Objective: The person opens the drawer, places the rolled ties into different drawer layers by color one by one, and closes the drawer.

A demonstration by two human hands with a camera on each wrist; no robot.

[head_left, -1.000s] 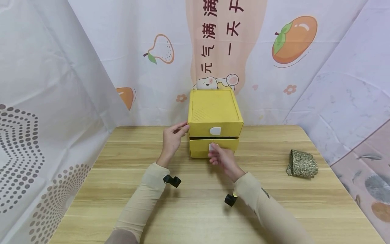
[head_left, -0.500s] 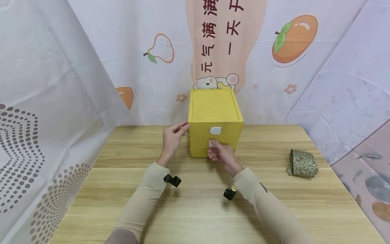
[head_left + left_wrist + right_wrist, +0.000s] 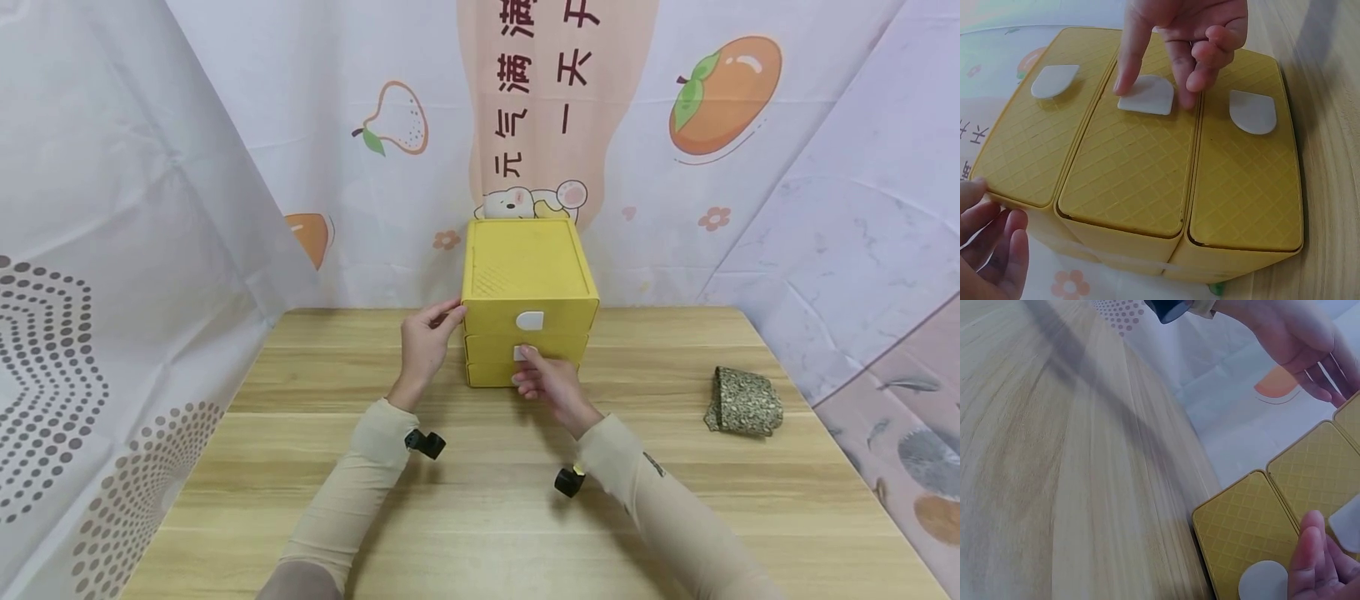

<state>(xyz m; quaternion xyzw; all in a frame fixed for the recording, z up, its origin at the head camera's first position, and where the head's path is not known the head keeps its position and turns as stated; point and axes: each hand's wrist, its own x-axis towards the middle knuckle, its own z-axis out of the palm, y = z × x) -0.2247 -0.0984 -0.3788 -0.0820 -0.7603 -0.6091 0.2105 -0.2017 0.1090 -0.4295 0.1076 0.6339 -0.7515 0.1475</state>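
A yellow three-tier drawer box [image 3: 529,258] stands at the back of the table, its drawer fronts level with one another. On the middle front, my right hand [image 3: 551,385] has its thumb over the white handle [image 3: 1147,95] and the index finger at the opposite edge, pinching it. The other fingers of that hand are bent beneath. My left hand [image 3: 423,343] steadies the upper left front corner of the box with its fingertips, the remaining fingers loosely bent. White handles also show on the top drawer [image 3: 1032,137] and the bottom drawer [image 3: 1244,181].
A folded, speckled brown-green cloth [image 3: 745,402] lies on the right side of the wooden table [image 3: 480,517]. Behind the box hangs a printed curtain [image 3: 420,208]. Each wrist carries a small black camera [image 3: 425,444].
The middle drawer, which stuck out a second ago and hid the bottom one, has slid in flush under my right hand. My left hand stays at the corner.
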